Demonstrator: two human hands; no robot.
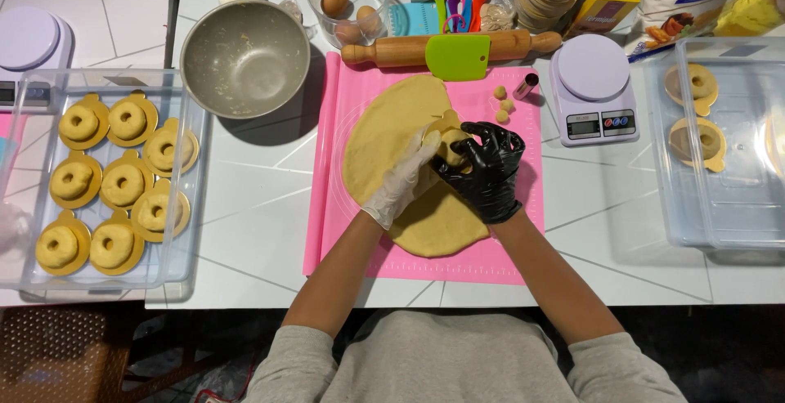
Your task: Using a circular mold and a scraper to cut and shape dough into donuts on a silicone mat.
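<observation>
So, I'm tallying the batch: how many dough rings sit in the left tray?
8, each on a gold card in the clear left tray: three down the left column, three down the middle, two on the right. None looks hidden. Two more rings lie in the right tray.

- The mat [352, 231] lies at the centre of the frame on the counter [253, 182], with the rolled dough sheet [392, 133] on it.
- Both hands meet mid-frame on the sheet, the left hand [402, 181] touching the right hand [484, 170], seemingly around a dough piece [452, 143].
- The bowl [245, 58] sits at upper left of the mat, the rolling pin [392, 50] along its top edge, and the scale [593, 88] at upper right.
- Trays flank the mat: the left tray [24, 174] holds rings of dough, and the right tray [736, 207] holds two.
</observation>
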